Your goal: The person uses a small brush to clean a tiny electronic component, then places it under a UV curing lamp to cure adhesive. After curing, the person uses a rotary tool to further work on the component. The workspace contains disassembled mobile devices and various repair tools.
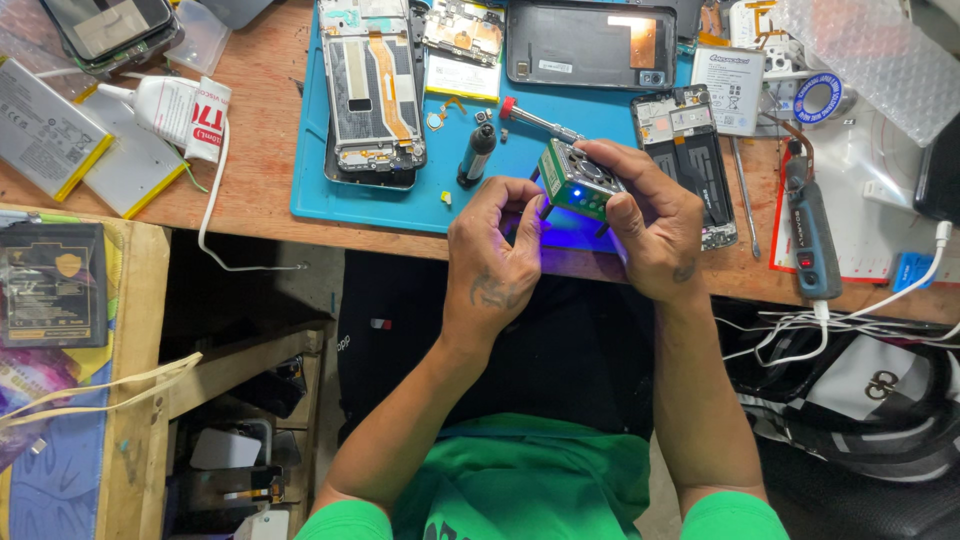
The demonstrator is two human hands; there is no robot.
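both hands meet at the near edge of the blue rubber work mat (330, 190), just past its front right corner. the right hand (655, 225) wraps its fingers closed around a small green box-shaped lamp unit with a metal grille face (578, 180), which sits tilted and glows blue, casting a violet patch on the wooden bench edge (250, 215) below it. the left hand (500, 250) has its fingertips curled and pinched together under that lamp; something tiny may be held there, but i cannot tell what, since the fingers hide it.

on the mat, behind the hands, lie an opened phone frame with an orange flex cable (372, 90), a dark cylindrical tool (477, 155) and a red-tipped metal screwdriver (535, 120). right of the mat rests a second opened phone body (690, 160), partly under the right hand.

my reading of the risks: the work is held in mid-air beyond the mat's near edge, so any small part slipping from the pinch likely drops onto the lap or floor. the tilted lamp rests on finger grip alone; a loosened hold may knock it onto the opened phone beside it. the right wrist also sits close to that phone and could nudge it.
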